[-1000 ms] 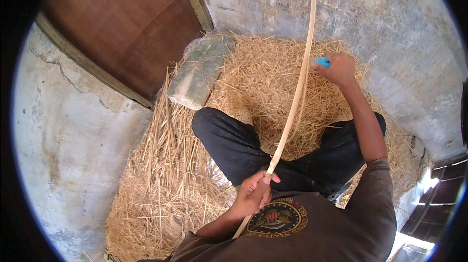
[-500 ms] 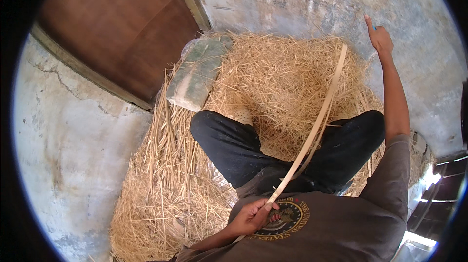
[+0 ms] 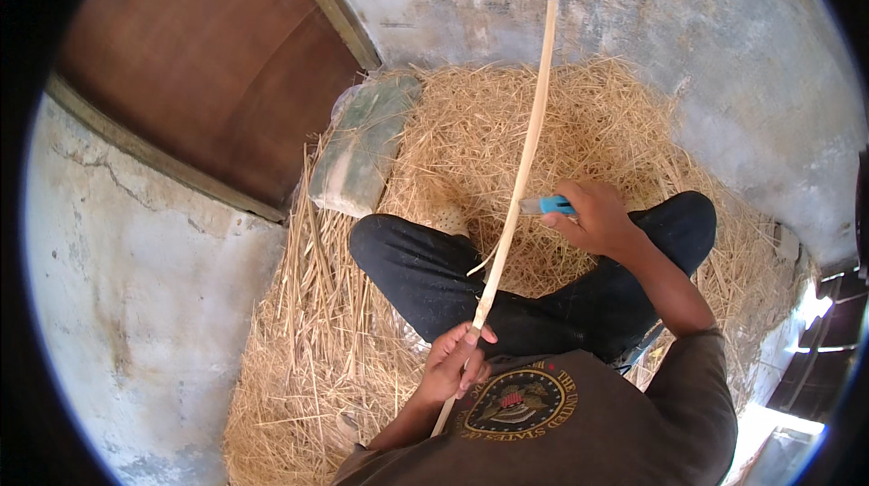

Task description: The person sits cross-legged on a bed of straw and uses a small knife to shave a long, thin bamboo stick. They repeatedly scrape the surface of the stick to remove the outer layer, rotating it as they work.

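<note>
My left hand (image 3: pixel 454 362) is closed round the lower part of a long pale strip of split wood or bamboo (image 3: pixel 528 142). The strip rises from in front of my shirt, over my lap, with its far tip against the wall. A thin curled sliver (image 3: pixel 486 262) sticks out from its left side. In my right hand (image 3: pixel 593 219) is a knife with a blue handle (image 3: pixel 555 204). Its short blade (image 3: pixel 529 206) points left and meets the strip's right edge about midway along, or lies just over it.
I sit with bent knees in dark trousers (image 3: pixel 412 278) on a heap of thin shavings (image 3: pixel 588 115). Longer strips (image 3: pixel 312 278) lie at the left. A greenish block-like bundle (image 3: pixel 367 147) rests by the brown door panel (image 3: pixel 217 61). Stained walls (image 3: pixel 154 278) stand close around.
My right hand has come down from beside the far right wall to the strip's middle, bringing the knife. The strip has swung left and stands straighter, with my left hand still round it.
</note>
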Tool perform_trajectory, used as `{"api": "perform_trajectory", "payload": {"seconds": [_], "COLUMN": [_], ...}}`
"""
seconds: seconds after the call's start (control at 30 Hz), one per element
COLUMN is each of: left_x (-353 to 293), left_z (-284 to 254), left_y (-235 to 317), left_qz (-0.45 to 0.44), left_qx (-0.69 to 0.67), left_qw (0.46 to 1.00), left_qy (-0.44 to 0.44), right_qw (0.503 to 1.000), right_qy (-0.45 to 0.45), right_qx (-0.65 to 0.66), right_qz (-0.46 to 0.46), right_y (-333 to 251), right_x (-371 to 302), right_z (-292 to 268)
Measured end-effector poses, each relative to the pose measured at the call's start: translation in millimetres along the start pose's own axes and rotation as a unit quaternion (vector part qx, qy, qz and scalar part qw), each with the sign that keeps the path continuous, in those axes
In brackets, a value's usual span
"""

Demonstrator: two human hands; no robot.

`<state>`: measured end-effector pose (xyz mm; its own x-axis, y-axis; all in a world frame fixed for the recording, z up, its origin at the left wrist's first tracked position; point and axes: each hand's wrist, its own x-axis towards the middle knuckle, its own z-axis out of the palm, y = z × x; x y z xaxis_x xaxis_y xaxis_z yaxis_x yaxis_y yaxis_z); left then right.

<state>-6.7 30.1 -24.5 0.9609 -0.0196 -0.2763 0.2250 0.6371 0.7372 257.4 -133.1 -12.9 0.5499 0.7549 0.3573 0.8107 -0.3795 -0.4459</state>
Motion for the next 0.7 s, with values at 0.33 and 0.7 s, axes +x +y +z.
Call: {"api": "perform_trajectory", "payload": {"seconds": [0.33,0.7], "left_x": [-41.7,-63.4], "left_z": [-6.9,-19.4], "left_y": [-31.4,-40.5], "left_qz": [-0.07,-0.107], "left_qx": [-0.062,0.027], "left_qw": [0.995,0.993], "left_qy": [-0.038,-0.051], "right_qw": [0.982,0.928], "right_qy": [0.068,0.095], "right_qx": [-0.175,-0.234], "right_qz": [0.015,0.273], "right_y": [88.6,172.4], "right_x": [65.2,130.2], "right_z": [-34.0,-75.7]}}
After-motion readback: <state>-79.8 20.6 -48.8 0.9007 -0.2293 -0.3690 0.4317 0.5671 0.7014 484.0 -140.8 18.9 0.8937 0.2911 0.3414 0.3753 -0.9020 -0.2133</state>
